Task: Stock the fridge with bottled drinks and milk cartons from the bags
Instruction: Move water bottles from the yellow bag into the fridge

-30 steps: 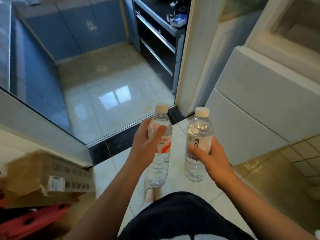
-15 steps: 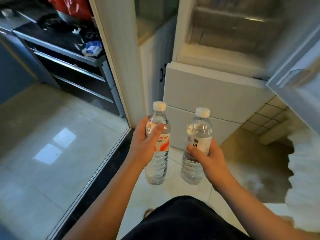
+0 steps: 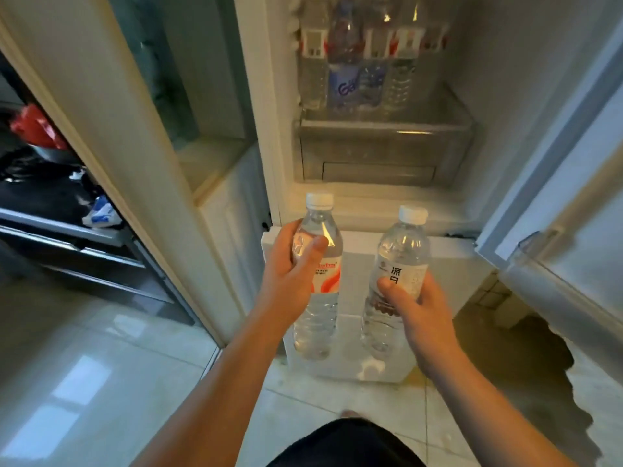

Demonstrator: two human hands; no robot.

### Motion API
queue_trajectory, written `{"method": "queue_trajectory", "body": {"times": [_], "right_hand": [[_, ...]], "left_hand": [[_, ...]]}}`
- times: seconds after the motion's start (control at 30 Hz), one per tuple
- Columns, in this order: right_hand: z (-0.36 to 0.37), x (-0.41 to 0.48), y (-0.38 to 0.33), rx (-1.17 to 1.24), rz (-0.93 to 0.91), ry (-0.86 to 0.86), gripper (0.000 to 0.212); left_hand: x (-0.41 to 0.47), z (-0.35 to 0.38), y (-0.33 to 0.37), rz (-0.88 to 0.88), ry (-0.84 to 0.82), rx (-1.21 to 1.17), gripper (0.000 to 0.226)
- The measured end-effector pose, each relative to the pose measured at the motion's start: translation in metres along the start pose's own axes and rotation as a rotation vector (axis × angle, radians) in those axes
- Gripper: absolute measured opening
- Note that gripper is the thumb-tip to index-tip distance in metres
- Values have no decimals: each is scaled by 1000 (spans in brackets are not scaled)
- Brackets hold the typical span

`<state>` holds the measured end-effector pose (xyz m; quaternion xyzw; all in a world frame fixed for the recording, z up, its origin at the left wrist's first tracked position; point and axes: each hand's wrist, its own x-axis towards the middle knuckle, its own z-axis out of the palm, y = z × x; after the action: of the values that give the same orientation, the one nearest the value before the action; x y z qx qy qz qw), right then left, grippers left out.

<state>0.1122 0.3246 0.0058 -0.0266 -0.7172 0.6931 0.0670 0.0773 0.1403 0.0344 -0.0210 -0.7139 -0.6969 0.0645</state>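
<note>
My left hand [image 3: 289,278] grips a clear water bottle with a red and white label [image 3: 320,284] upright, its white cap on top. My right hand [image 3: 416,308] grips a second clear bottle with a white label [image 3: 399,261], also upright. Both bottles hang in front of the open fridge [image 3: 371,210], below its clear drawer [image 3: 381,156]. Several bottles [image 3: 354,69] stand in a row on the shelf above that drawer.
The fridge door [image 3: 573,197] stands open at the right. A white door frame [image 3: 111,136] and a tall cabinet [image 3: 222,210] are at the left of the fridge. Dark kitchen shelves [image 3: 60,210] with a red bag [image 3: 33,128] lie further left. Pale tiles cover the floor.
The view has swung right and up from the kitchen floor to the open fridge interior. Both hands keep the same hold on their bottles.
</note>
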Motion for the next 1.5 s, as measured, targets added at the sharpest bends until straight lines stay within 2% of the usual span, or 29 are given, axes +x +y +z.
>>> {"method": "queue_trajectory", "body": {"times": [0.1,0.2,0.3,0.43,0.53,0.73,0.9,1.07,1.23,1.4,1.5], "right_hand": [[-3,58,-15,12,-42,30,21],[-5,111,-31,23,-90,49,31],[-7,157,-48,60,-145,82,31],[-8,208,-70,131,-207,142,27],[-11,245,-86,151,-271,210,29],[-22,313,-117,142,-391,342,29],[-37,361,-134,99,-419,333,35],[-46,398,-131,56,-373,297,48],[-50,410,-121,9,-370,210,42],[-57,412,-99,-1,-341,218,42],[-59,415,-92,-53,-334,212,56]], "left_hand": [[52,19,14,86,36,37,57],[100,38,31,160,80,43,49],[141,53,45,237,114,45,55],[190,64,62,321,163,54,28],[226,69,77,386,210,32,21],[288,73,106,440,241,-59,44],[331,72,114,534,318,-58,60],[362,68,104,528,371,-29,60],[375,62,86,482,390,21,63],[373,52,65,472,318,209,79],[361,55,41,438,363,317,82]]}}
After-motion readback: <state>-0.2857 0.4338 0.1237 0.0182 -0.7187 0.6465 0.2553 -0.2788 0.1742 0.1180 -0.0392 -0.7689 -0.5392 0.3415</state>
